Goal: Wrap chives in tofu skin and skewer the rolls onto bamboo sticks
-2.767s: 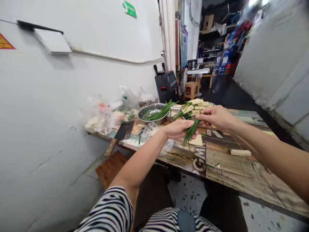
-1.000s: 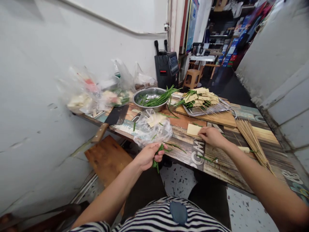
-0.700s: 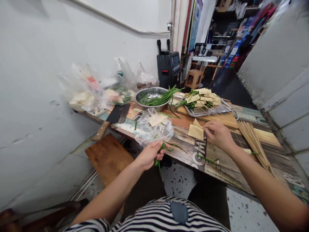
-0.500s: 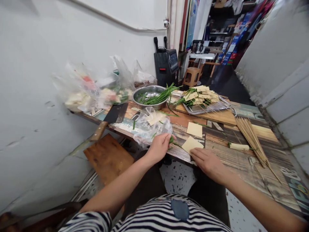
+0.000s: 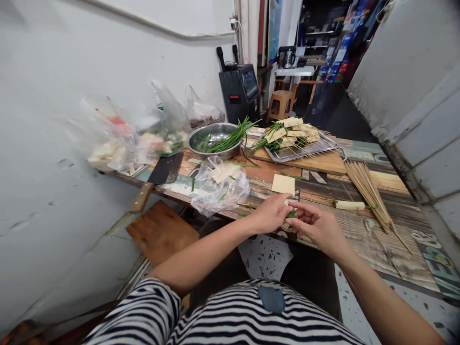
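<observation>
Pinching: left hand (image 5: 271, 213) curled on greens (image 5: 291, 213); right hand (image 5: 321, 230) half-curled, thumb and fingertips closed on them.
Greens: between hands, at table (image 5: 359, 239) edge.
Pressure: I'd keep it even, bunch tight.

The bowl (image 5: 214, 131) is silver-grey, the stalks (image 5: 233, 139) in it green. Behind the bowl, the speaker (image 5: 238, 91) is black with a small red mark (image 5: 234, 97). To the bowl's right, the tray (image 5: 285, 154) is silver, the board (image 5: 325, 165) under it light brown, and the sticks (image 5: 370, 196) tan. In front of the bowl, to its right, the square sheet (image 5: 283, 184) is plain pale yellow. Left of the bowl, the knife has a blackish blade (image 5: 165, 168) and brown handle (image 5: 142, 197). The surface (image 5: 345, 239) around the bowl shows plank patterns in brown, grey and faded blue. Well in front of the bowl, the shirt (image 5: 219, 316) is striped black and white.
</observation>
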The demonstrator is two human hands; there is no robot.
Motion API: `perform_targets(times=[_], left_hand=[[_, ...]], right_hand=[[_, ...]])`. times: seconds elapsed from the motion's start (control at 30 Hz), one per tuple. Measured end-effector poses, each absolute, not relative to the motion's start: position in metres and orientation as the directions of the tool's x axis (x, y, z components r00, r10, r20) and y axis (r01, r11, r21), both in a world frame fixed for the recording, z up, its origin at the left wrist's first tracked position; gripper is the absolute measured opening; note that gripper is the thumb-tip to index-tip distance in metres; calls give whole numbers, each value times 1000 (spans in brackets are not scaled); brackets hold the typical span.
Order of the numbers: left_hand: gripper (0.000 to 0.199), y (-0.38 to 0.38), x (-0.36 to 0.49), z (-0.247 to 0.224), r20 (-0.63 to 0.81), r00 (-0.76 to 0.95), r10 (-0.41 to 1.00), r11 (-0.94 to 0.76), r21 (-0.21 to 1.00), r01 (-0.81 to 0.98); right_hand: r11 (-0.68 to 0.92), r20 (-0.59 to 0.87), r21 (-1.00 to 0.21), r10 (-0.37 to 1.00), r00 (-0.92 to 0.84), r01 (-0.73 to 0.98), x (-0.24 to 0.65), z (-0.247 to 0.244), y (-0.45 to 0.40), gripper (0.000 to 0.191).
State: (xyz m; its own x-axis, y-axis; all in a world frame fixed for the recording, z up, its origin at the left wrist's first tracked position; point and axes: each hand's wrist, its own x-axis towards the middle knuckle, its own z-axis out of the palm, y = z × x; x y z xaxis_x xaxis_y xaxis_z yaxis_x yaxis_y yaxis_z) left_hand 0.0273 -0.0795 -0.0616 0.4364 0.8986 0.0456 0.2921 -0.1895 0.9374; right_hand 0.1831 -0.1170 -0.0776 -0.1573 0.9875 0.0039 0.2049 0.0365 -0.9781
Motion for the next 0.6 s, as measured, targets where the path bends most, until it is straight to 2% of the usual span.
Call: perform_targets(times=[0.1,0.2,0.4,0.5,0.6], left_hand=[[36,-77,29,-61,-1,474,880,-179,926,333],[38,-75,31,-61,-88,524,847,-95,945,313],[22,-70,29,-64,-234,679,696,247,966,80],[24,-67,21,-64,-218,780,586,354,935,-5],[34,-64,10,-65,-226,778,586,396,918,-32]], right_hand=[[-29,-57,-985,985,-164,168,185,-74,-115,49],[-54,-64,-995,991,-118,90,186,-74,-116,46],[-122,-116,-990,991,-72,-75,185,-84,-114,36],[-123,-121,-991,992,-43,-48,184,-83,-115,35],[-94,-94,-995,996,5,28,182,-77,-118,33]])
